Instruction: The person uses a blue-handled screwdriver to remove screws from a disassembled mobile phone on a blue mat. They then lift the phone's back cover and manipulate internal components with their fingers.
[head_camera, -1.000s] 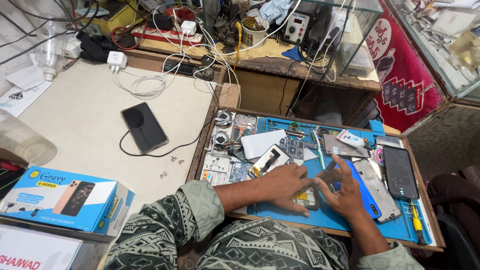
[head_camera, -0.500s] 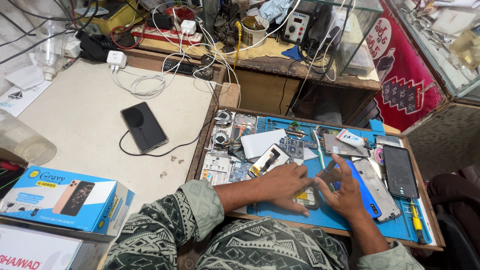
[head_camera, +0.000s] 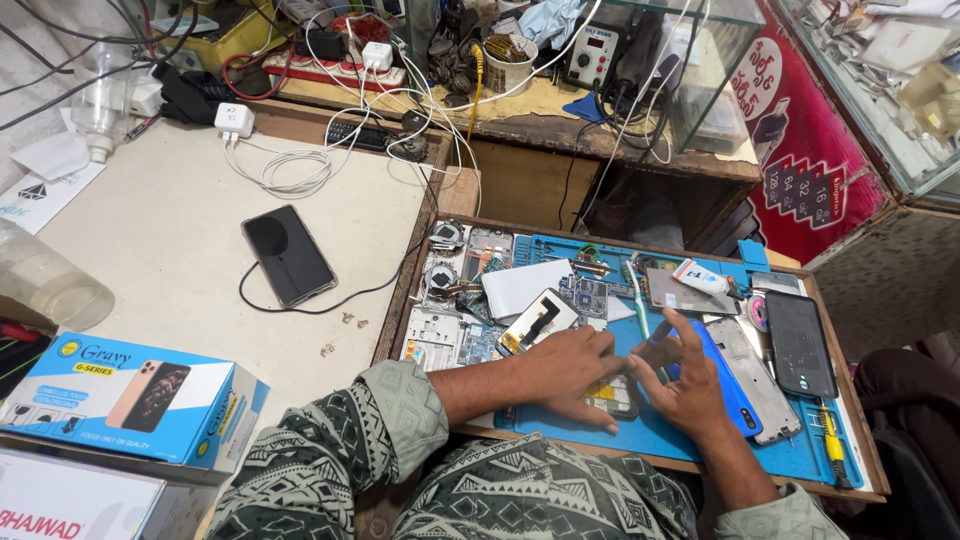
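The left hand (head_camera: 570, 370) presses flat on a small phone part (head_camera: 615, 397) at lower centre, steadying it on the blue mat (head_camera: 660, 435); the right hand (head_camera: 690, 385), fingers spread, pinches a thin tool (head_camera: 655, 335) above it.

Free room lies on the pale counter (head_camera: 150, 260) at left, broken only by the black phone (head_camera: 288, 255) and its cable. The blue work mat (head_camera: 690, 440) is crowded: circuit boards (head_camera: 455, 300) at its left, a white panel (head_camera: 525, 285) far centre, a blue phone back (head_camera: 725, 385) and dark phone (head_camera: 800, 345) at right. Bare mat shows only along the near edge. Tangled white cables (head_camera: 290, 170) block the far side.
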